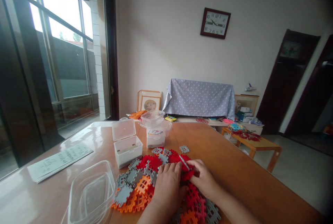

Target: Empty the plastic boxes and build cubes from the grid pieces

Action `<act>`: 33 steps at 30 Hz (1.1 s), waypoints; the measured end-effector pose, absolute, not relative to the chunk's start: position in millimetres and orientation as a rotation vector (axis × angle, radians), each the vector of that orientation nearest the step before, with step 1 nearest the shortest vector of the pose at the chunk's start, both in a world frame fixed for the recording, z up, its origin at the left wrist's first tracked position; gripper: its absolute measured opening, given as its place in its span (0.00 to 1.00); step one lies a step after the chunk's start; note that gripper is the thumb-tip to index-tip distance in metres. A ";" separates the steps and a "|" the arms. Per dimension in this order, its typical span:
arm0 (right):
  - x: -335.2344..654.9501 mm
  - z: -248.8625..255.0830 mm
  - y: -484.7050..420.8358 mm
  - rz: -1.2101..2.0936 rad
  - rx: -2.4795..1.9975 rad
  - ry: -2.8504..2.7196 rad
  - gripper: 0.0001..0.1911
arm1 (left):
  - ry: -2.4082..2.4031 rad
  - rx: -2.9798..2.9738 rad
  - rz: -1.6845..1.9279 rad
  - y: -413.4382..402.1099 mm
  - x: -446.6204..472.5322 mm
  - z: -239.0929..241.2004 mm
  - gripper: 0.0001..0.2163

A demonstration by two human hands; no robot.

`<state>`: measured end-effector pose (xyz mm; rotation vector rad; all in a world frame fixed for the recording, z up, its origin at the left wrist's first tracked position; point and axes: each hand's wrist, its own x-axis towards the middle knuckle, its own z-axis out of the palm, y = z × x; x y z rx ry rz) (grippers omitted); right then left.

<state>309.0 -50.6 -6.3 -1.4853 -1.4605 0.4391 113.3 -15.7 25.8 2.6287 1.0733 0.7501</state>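
Nearest: notched plastic pieces (134, 177), orange, red and gray, heaped on wooden table (239, 186). Clear tub (91, 194) just left of them. Left hand (168, 184) lies palm-down over heap; fingertips hidden, cannot tell whether they grip. Right hand (202, 179) pinches a red piece (187, 175) over the heap; thin gray strip (184, 162) beside it. Beyond: open white box (128, 156), then dotted cloth (200, 97), wall clock (215, 23).

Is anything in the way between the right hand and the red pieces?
No, nothing visible blocks it: the right hand is right at the red pieces, with a thin pale grey piece beside it. The left hand hides part of the pile, so I can't see what's under there.
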 end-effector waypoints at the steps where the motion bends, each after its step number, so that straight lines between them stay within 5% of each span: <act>1: 305.4 -3.4 -47.3 0.453 -1.480 -1.467 0.19 | 1.092 2.616 0.758 -14.8 113.1 27.0 0.29; 12: 259.9 29.9 -2.9 0.504 -1.400 -1.543 0.10 | 1.127 2.445 1.027 5.4 97.6 37.3 0.20; 19: 234.0 45.4 3.8 0.650 -1.308 -1.527 0.22 | 1.410 2.378 1.090 17.0 78.6 46.0 0.17; 27: 272.9 45.8 -50.3 0.332 -1.543 -1.487 0.22 | 1.606 2.337 1.079 13.8 74.5 49.0 0.15; 30: 288.3 22.2 -94.1 0.305 -1.674 -1.577 0.29 | 1.590 2.347 1.075 13.4 77.1 47.1 0.13; 33: 294.0 -1.1 -130.9 0.313 -1.820 -1.818 0.48 | 1.573 2.365 1.071 13.4 80.5 44.3 0.16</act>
